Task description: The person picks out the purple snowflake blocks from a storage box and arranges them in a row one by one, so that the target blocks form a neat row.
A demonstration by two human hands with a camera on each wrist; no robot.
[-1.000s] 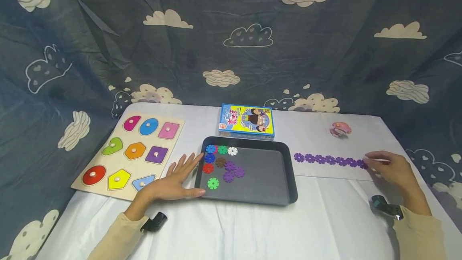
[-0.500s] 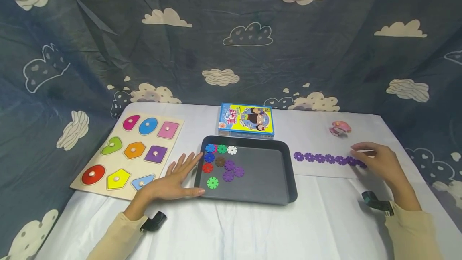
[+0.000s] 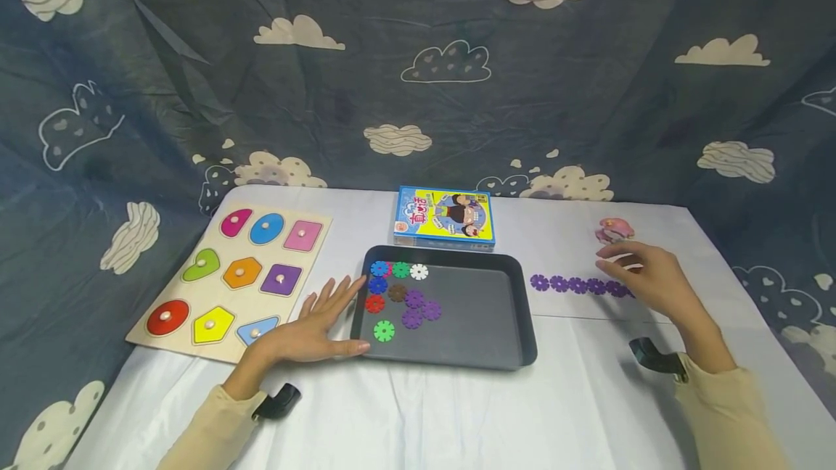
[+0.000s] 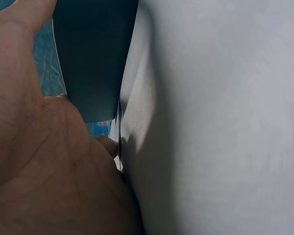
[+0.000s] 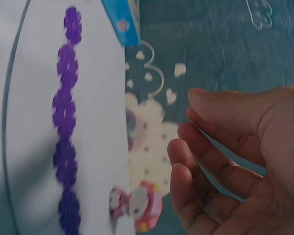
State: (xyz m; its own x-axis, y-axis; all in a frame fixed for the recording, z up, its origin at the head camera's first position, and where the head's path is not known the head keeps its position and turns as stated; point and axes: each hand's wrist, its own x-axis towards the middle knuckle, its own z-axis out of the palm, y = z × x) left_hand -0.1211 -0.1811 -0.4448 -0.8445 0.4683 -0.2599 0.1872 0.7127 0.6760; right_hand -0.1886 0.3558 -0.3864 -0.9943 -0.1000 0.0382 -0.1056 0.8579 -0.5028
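Note:
My left hand has straight, spread fingers and touches the left edge of a dark grey tray. In the left wrist view the palm sits against the tray's side. Inside the tray are several flower-shaped plastic discs, among them a green disc and a purple disc. My right hand hovers over the right end of a row of purple discs, hiding part of it. Its fingers are loosely bent with nothing between them in the right wrist view.
A wooden shape-puzzle board with knobbed pieces lies on the left. Behind the tray is a blue and yellow card-game box. A small pink toy stands beyond the right hand. A cloud-patterned cloth hangs behind the table.
My right hand has risen off the right end of the purple row and moved left and toward the pink toy. The left hand and the discs have stayed in place.

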